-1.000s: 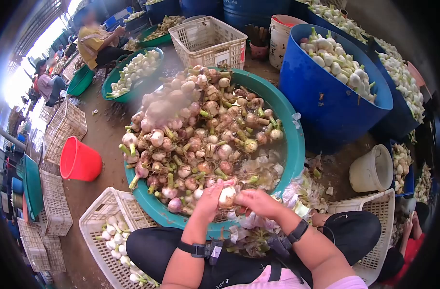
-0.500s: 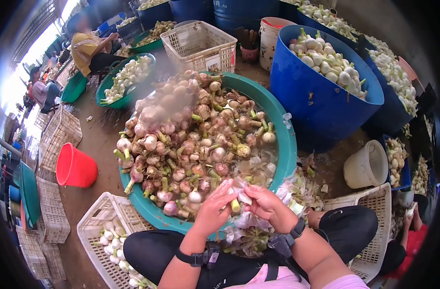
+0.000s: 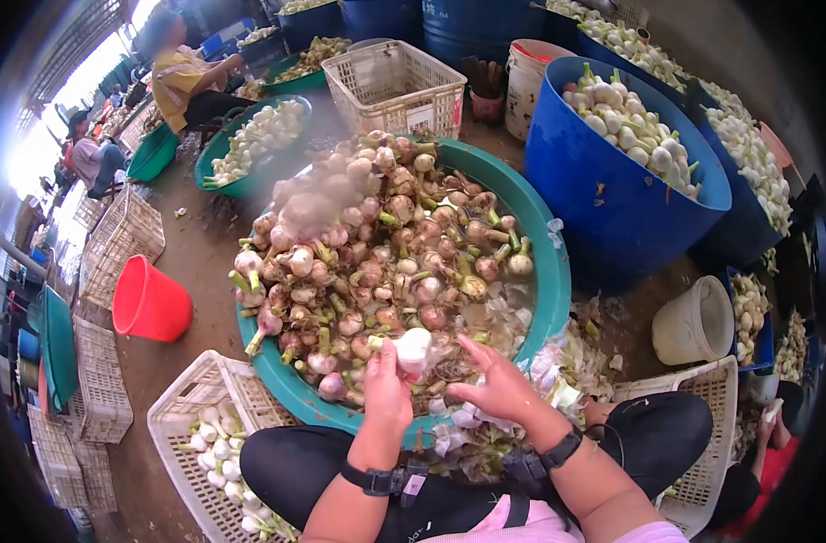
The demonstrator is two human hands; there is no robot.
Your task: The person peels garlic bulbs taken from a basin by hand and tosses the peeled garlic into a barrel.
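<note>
My left hand is closed around a white garlic bulb, its short green stem sticking out to the left. To the right of it, my right hand is held apart from the bulb with thumb and fingers spread and nothing between them. Both hands are over the near side of a large green tub. Unpeeled garlic bulbs with brown and purplish skins are heaped in murky water there. Loose garlic skins lie over the tub's near right rim and below my right hand.
A white crate with peeled bulbs is at my left knee, another crate at my right. A blue barrel full of white garlic stands behind the tub. A red bucket and a whitish bucket flank it. Other people sit nearby.
My hands were together at the bulb; now the right has come away and opened. The bulb, turned upward in my left hand, shows white. The view has shifted slightly.
</note>
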